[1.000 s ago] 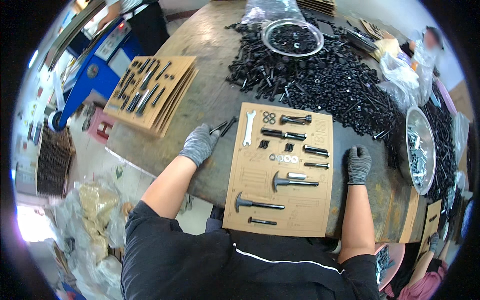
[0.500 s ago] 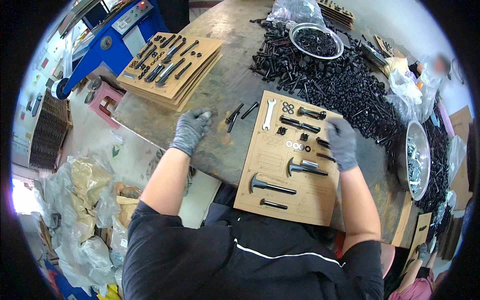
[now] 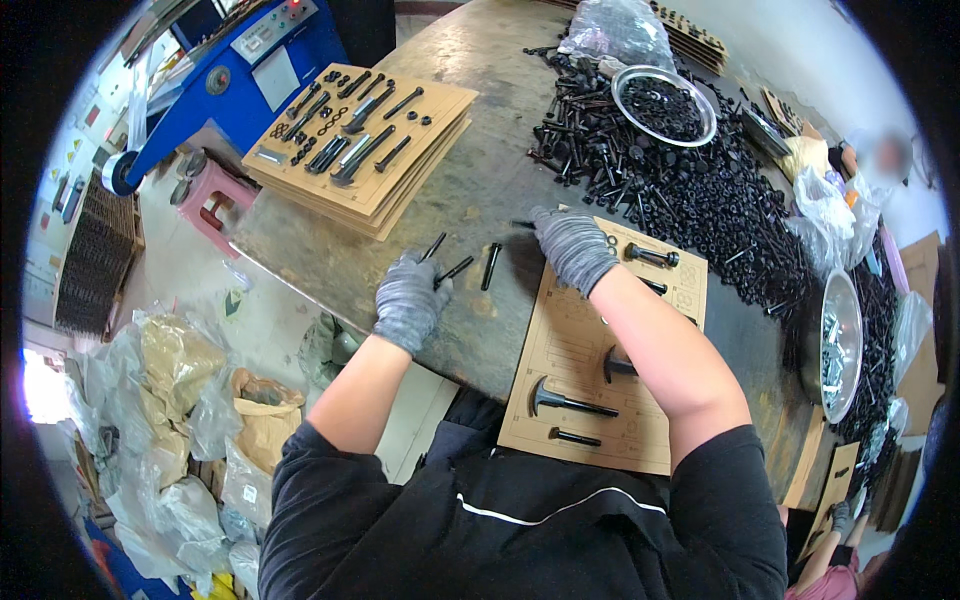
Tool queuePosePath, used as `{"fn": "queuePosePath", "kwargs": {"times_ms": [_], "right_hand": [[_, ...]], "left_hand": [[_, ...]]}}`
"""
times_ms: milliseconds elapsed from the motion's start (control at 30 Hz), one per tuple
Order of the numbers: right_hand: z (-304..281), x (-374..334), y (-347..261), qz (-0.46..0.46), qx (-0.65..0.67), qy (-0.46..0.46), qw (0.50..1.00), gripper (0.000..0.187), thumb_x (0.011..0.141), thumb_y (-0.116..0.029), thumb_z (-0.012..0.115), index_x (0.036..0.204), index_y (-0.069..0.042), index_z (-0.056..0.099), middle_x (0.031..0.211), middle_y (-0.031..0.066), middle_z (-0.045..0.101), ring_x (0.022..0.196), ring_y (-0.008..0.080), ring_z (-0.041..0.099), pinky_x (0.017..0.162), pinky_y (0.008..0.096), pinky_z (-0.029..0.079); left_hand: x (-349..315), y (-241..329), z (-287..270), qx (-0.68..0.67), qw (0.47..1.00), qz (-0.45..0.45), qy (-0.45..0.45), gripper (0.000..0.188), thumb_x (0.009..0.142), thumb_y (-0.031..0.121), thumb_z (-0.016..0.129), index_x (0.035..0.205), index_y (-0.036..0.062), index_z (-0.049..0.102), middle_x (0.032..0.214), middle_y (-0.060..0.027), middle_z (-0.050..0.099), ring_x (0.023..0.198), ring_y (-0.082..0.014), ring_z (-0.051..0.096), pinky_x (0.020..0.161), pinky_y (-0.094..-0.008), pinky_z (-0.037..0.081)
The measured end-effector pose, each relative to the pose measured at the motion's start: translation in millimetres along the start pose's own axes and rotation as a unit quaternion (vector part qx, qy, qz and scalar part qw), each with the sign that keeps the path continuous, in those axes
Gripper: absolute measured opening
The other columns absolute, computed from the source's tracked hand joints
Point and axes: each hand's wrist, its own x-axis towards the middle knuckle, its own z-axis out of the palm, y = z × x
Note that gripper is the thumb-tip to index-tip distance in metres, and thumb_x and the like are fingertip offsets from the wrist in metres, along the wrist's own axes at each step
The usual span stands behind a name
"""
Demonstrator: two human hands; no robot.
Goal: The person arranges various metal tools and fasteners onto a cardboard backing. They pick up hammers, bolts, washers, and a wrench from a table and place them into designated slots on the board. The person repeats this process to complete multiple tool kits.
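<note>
My left hand (image 3: 410, 302), in a grey glove, has its fingers closed around two slim black bolts (image 3: 455, 270) that stick out past the fingertips. A third black bolt (image 3: 491, 266) lies on the table between my hands. My right hand (image 3: 572, 250), gloved too, reaches across the top left corner of a brown cardboard panel (image 3: 560, 345). Its fingertips pinch a short dark rod (image 3: 522, 224). On the panel are a black hammer-shaped piece (image 3: 575, 402), a smaller bolt (image 3: 575, 437) and a thick bolt (image 3: 652, 256). My right forearm hides the panel's middle.
A stack of filled cardboard panels (image 3: 400, 170) stands at the far left of the table. Loose black bolts and nuts (image 3: 690, 210) are heaped at the right, with a round metal bowl (image 3: 712, 120) on top. Another bowl (image 3: 858, 350) holds silvery parts. A pink stool (image 3: 210, 195) stands left.
My right hand has moved left from the panel's right side to its upper left corner and pinches a rod. My left hand has moved right and down onto the bolts and closed on two.
</note>
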Motion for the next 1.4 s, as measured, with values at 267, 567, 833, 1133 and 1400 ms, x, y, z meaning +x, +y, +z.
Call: {"fn": "queuePosePath", "kwargs": {"times_ms": [267, 567, 833, 1133, 1400], "right_hand": [[0, 13, -30, -0.117, 0.05, -0.054, 0.99, 0.026, 0.086, -0.005, 0.054, 0.11, -0.008, 0.064, 0.107, 0.0192, 0.062, 0.099, 0.0362, 0.063, 0.082, 0.0414, 0.053], [19, 13, -17, -0.113, 0.136, -0.096, 0.98, 0.019, 0.083, -0.019, 0.066, 0.099, -0.009, 0.069, 0.102, 0.0201, 0.06, 0.096, 0.0375, 0.061, 0.083, 0.0425, 0.05], [25, 3, -17, -0.074, 0.13, -0.006, 0.989, 0.017, 0.08, -0.02, 0.067, 0.091, -0.007, 0.068, 0.096, 0.0175, 0.06, 0.093, 0.0357, 0.06, 0.082, 0.0429, 0.049], [-19, -76, 6, 0.09, 0.214, 0.056, 0.971, 0.014, 0.073, -0.014, 0.071, 0.082, -0.005, 0.065, 0.089, 0.0146, 0.063, 0.084, 0.0315, 0.062, 0.079, 0.039, 0.051], [3, -208, 9, 0.019, 0.208, 0.071, 0.975, 0.014, 0.07, -0.005, 0.069, 0.081, -0.005, 0.06, 0.086, 0.0122, 0.06, 0.087, 0.0302, 0.059, 0.08, 0.0385, 0.052]], "left_hand": [[-23, -20, -3, -0.049, 0.996, 0.055, 0.052, 0.022, 0.073, 0.02, 0.073, 0.09, 0.0079, 0.067, 0.092, -0.014, 0.06, 0.086, -0.0337, 0.06, 0.074, -0.0432, 0.05], [-27, -29, 1, -0.086, 0.995, 0.044, 0.039, 0.021, 0.069, 0.015, 0.074, 0.086, 0.0056, 0.065, 0.088, -0.016, 0.06, 0.081, -0.0335, 0.06, 0.073, -0.0398, 0.051], [-31, -32, 12, -0.145, 0.987, 0.049, 0.052, 0.019, 0.069, 0.015, 0.072, 0.083, 0.0057, 0.065, 0.087, -0.0145, 0.06, 0.083, -0.0334, 0.06, 0.075, -0.0414, 0.051], [-46, 87, 23, -0.205, 0.92, 0.327, -0.061, 0.018, 0.07, 0.013, 0.072, 0.085, 0.0046, 0.065, 0.096, -0.0128, 0.063, 0.089, -0.0319, 0.062, 0.08, -0.038, 0.051], [-44, 89, 11, -0.213, 0.93, 0.271, -0.127, 0.051, 0.073, 0.024, 0.078, 0.118, 0.0075, 0.059, 0.099, -0.0118, 0.063, 0.089, -0.0315, 0.063, 0.082, -0.0398, 0.053]]}}
